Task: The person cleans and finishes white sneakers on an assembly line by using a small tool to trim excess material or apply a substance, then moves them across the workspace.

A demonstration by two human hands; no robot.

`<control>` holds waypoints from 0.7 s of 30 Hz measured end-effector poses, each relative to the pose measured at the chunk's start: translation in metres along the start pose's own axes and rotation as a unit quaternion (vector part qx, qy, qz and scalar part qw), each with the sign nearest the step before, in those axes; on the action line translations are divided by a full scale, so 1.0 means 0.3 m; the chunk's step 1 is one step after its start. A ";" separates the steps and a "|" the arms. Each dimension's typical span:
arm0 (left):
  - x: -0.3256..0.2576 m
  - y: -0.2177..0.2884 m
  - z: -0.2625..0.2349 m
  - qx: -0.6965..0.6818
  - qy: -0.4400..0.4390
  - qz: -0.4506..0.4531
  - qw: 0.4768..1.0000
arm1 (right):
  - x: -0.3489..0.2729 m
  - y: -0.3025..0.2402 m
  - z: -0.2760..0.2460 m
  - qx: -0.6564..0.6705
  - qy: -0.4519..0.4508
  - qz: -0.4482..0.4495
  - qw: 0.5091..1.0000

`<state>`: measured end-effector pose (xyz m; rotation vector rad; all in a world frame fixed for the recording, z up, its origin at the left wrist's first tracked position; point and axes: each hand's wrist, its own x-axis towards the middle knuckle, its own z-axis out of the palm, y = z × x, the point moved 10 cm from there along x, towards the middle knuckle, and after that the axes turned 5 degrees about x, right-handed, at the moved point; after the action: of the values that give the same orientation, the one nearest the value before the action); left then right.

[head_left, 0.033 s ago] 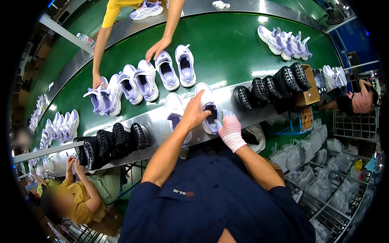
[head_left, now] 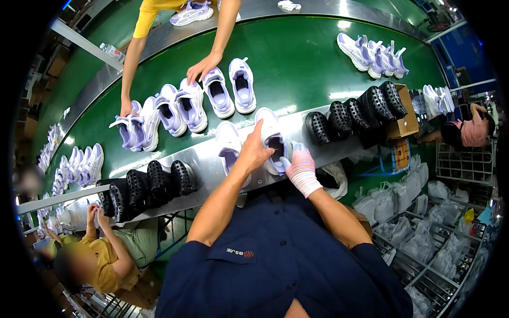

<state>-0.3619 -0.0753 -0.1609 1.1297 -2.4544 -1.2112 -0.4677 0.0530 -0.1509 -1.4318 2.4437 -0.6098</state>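
1. White-and-lavender lace-up sneaker lies on the green-topped bench's grey metal near edge, toe toward the far edge
2. Bare left hand: index finger stretched along the upper, thumb by the dark opening; cannot tell whether it grips
3. Right hand in striped knit glove: loosely open, thumb beside the heel
4. Best to brace the heel, press lightly, and avoid nudging the matching shoe alongside

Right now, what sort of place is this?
Probably a shoe factory: lilac-trimmed sneakers line a green work surface, black dimpled pieces sit along its metal edge, and a co-worker's hands reach across.
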 end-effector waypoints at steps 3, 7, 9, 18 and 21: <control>-0.057 -0.060 0.090 -0.055 -0.041 -0.148 0.987 | 0.055 0.085 0.132 0.033 -0.080 0.065 0.994; -0.061 -0.138 0.099 0.069 0.076 -0.193 0.976 | 0.125 0.068 0.189 0.018 -0.152 0.159 0.975; -0.074 -0.150 0.080 0.077 0.093 -0.229 0.966 | 0.141 0.031 0.181 0.005 -0.131 0.142 0.981; -0.458 -0.070 -0.291 0.199 0.259 -0.142 0.934 | 0.095 0.052 0.203 0.036 -0.171 0.091 0.980; -0.450 -0.454 -0.224 0.125 0.184 -0.170 0.960 | 0.089 -0.159 0.252 0.030 -0.250 0.038 0.967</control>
<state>-0.1619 -0.0728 -0.1962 1.7257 -2.2261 -0.6821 -0.4133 -0.0084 -0.1954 -1.2723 2.0509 -0.2586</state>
